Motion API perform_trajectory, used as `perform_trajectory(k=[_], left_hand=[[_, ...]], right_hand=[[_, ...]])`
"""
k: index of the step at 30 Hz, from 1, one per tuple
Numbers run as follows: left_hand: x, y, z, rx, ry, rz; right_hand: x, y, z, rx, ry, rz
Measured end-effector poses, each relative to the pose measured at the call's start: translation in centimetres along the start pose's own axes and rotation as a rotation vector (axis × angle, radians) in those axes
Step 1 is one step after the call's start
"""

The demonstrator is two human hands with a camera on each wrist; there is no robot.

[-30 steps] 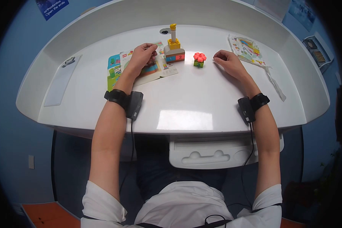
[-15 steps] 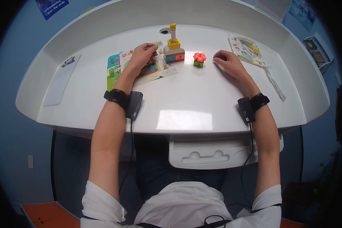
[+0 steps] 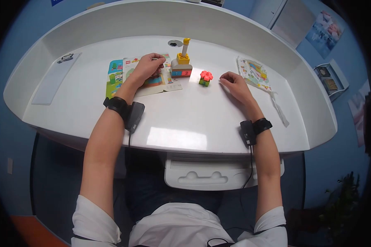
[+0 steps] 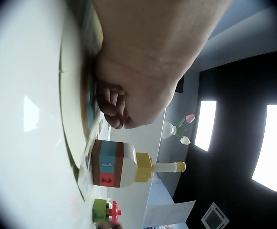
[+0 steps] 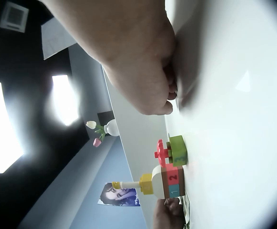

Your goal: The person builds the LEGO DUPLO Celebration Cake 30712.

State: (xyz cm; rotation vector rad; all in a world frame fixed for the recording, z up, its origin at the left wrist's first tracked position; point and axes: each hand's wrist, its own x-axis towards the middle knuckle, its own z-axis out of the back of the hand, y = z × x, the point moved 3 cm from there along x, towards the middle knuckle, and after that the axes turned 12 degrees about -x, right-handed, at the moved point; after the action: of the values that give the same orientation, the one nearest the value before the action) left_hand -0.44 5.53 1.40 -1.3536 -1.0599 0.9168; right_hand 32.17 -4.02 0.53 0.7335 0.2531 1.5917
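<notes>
My left hand (image 3: 149,66) rests over an open printed booklet (image 3: 165,85), fingers loosely curled with nothing held. Just right of it stands a toy-brick cake (image 3: 181,70), with blue "1" and red "2" bricks (image 4: 107,164), a pale rounded top, a yellow brick and a white candle (image 3: 185,48) with a yellow flame. To the cake's right sits a green brick (image 5: 178,150) topped by a red flower piece (image 3: 206,75). My right hand (image 3: 235,85) rests on the table beside the flower, apart from it, its fingers loosely bent and holding nothing.
A clipboard (image 3: 55,80) lies at the table's left. A crumpled printed plastic bag (image 3: 255,74) stretches along the right. The desk's raised white wall (image 3: 111,26) curves round the back, with a cable hole (image 3: 175,43) before it.
The head view has turned, so the table and everything on it sit further left and lower. Both hands and the brick pieces keep their places relative to one another.
</notes>
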Motion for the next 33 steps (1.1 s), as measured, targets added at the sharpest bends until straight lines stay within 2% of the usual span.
perform_trajectory(k=[2, 11, 15, 17, 21, 23, 25, 27, 29, 31, 32, 33], left_hand=[[0.1, 0.1, 0.0, 0.068, 0.009, 0.029], [0.6, 0.6, 0.2, -0.018, 0.020, 0.035], [0.9, 0.8, 0.5, 0.000, 0.038, 0.024], [1.1, 1.0, 0.4, 0.009, 0.045, 0.003], [0.8, 0.7, 0.0, 0.028, 0.051, 0.009], [0.2, 0.2, 0.0, 0.059, 0.016, -0.001], [1.0, 0.6, 0.3, 0.042, 0.036, 0.003], [0.8, 0.7, 0.2, 0.079, 0.026, -0.009], [0.7, 0.8, 0.1, 0.088, 0.019, -0.007], [0.8, 0.7, 0.1, 0.084, 0.041, -0.017], [1.0, 0.5, 0.2, 0.087, 0.032, -0.021], [1.0, 0.7, 0.1, 0.092, 0.041, -0.017]], right_hand=[[0.1, -0.2, -0.1, 0.003, 0.017, -0.014], [-0.3, 0.3, -0.2, 0.052, 0.073, -0.088], [-0.7, 0.9, 0.1, -0.004, 0.045, -0.031], [-1.6, 1.8, 0.7, 0.035, 0.131, -0.085], [-6.8, 4.0, 3.4, -0.009, 0.233, -0.241], [-10.7, 4.4, 4.6, -0.188, 0.209, -0.010], [-15.8, 5.8, 5.7, -0.258, 0.197, 0.063], [-20.8, 6.5, 6.5, -0.160, 0.129, -0.013], [-25.0, 6.0, 7.0, -0.178, -0.047, 0.054], [-30.1, 2.5, 6.3, -0.086, -0.153, -0.126], [-31.2, 1.8, 5.6, -0.082, -0.152, -0.118], [-32.4, 1.5, 5.0, -0.209, -0.174, -0.093]])
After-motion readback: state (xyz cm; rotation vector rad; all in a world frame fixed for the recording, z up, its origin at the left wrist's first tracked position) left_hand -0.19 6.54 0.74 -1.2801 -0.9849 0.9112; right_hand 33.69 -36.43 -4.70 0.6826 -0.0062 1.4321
